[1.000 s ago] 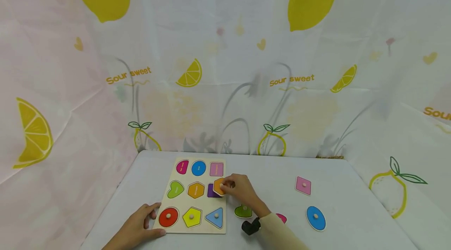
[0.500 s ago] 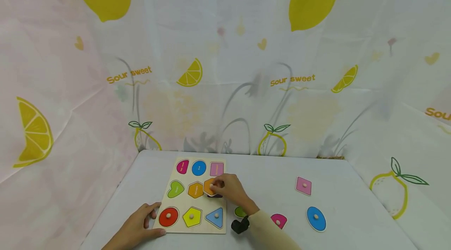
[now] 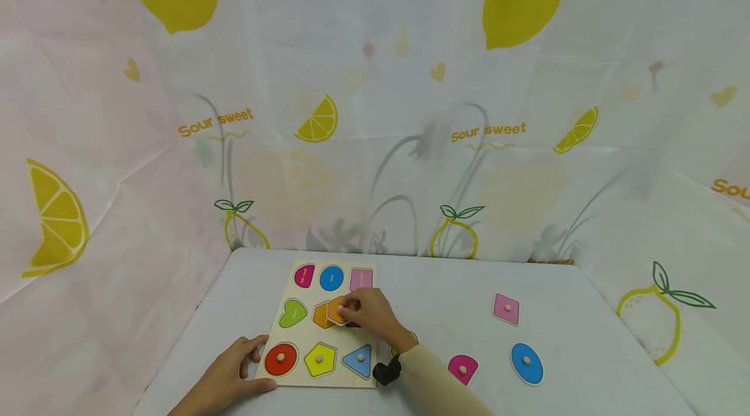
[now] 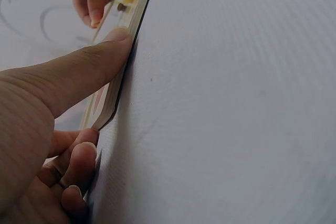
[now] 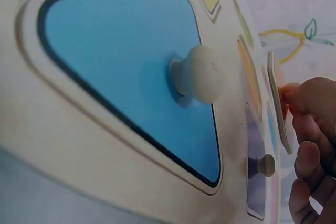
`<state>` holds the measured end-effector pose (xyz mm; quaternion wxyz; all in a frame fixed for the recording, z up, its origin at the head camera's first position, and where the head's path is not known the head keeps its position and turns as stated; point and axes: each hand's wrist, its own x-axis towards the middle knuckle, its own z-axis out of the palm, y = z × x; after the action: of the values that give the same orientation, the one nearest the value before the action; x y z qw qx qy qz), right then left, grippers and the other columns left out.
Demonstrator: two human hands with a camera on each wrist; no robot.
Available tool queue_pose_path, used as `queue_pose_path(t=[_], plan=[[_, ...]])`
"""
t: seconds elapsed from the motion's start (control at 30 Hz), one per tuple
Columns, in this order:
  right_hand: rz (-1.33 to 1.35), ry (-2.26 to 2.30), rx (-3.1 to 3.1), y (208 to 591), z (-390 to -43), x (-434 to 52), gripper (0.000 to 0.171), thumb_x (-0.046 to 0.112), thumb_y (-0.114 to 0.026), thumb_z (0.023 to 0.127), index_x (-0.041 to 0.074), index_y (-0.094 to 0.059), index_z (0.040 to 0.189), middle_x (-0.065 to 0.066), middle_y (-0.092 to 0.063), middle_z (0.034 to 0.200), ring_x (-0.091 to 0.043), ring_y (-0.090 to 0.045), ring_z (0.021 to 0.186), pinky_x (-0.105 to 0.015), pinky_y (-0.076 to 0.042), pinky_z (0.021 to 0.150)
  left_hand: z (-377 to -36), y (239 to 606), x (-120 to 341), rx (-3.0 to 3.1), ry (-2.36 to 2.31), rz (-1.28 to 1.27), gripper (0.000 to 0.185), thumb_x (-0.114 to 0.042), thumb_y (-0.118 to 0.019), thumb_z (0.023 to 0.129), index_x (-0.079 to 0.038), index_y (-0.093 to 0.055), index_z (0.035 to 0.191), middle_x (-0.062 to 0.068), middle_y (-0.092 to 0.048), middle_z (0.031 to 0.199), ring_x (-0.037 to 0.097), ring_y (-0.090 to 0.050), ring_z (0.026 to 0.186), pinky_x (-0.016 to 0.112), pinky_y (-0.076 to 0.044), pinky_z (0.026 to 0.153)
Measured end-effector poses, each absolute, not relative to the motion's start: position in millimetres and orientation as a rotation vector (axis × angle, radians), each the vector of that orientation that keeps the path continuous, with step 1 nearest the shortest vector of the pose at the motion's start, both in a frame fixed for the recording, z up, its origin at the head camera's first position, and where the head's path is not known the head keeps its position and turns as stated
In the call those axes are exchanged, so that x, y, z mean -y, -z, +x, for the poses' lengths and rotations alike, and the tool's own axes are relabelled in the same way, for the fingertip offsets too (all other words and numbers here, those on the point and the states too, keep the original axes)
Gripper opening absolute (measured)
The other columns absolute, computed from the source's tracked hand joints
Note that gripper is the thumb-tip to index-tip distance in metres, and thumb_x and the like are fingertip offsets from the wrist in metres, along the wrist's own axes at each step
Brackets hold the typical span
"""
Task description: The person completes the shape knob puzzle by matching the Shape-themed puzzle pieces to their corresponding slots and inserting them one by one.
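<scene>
My right hand [image 3: 375, 318] pinches the knob of an orange hexagon puzzle piece [image 3: 334, 312]. The piece is tilted over the wooden puzzle board [image 3: 299, 338] and partly overlaps the orange hexagon recess [image 3: 319, 315] in the head view. Seen edge-on in the right wrist view, the hexagon piece [image 5: 278, 103] stands off the board. My left hand [image 3: 228, 370] grips the board's near left corner, thumb on the front edge and fingers at the left side. Red circle [image 3: 272, 364], yellow pentagon [image 3: 319, 369] and blue triangle [image 5: 115, 40] pieces sit in the near row, a knobbed purple piece [image 5: 255, 195] behind the triangle.
Right of the board lie a pink diamond piece [image 3: 500, 315], a blue oval piece [image 3: 524, 372] and a magenta piece [image 3: 459, 364]. A green piece [image 3: 413, 338] is mostly hidden under my right forearm. A patterned cloth wall [image 3: 363, 175] rises behind the white table [image 3: 433, 276].
My right hand has moved left with the orange hexagon piece, from over the purple piece to the orange recess. More of the magenta piece shows. The left hand stays put.
</scene>
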<state>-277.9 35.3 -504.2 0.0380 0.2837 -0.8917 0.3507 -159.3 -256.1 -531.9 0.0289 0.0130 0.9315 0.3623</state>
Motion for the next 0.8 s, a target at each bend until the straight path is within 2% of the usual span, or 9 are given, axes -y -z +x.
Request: queue_pose_path(t=[0.4, 0.8], plan=[[0.916, -1.049, 2.744, 511.3, -284.7, -12.1, 0.011, 0.023, -0.079, 0.092, 0.012, -0.079, 0.091, 0.012, -0.049, 0.063, -0.002, -0.045, 0.057, -0.018, -0.037, 0.052, -159.4, 530.9, 256.2, -2.864, -1.128, 0.033, 0.090, -0.039, -0.097, 0.064, -0.001, -0.061, 0.137, -0.002, -0.046, 0.092, 0.011, -0.042, 0.071, 0.026, -0.037, 0.060], [0.831, -0.995, 2.829, 519.7, -288.3, -1.6, 0.012, 0.026, -0.081, 0.091, 0.014, -0.079, 0.089, 0.011, -0.051, 0.064, -0.003, -0.046, 0.061, -0.018, -0.039, 0.058, -156.9, 529.2, 259.1, -2.849, -1.169, 0.107, 0.090, -0.038, -0.097, 0.067, 0.001, -0.059, 0.138, -0.001, -0.046, 0.093, 0.009, -0.042, 0.071, 0.025, -0.037, 0.060]])
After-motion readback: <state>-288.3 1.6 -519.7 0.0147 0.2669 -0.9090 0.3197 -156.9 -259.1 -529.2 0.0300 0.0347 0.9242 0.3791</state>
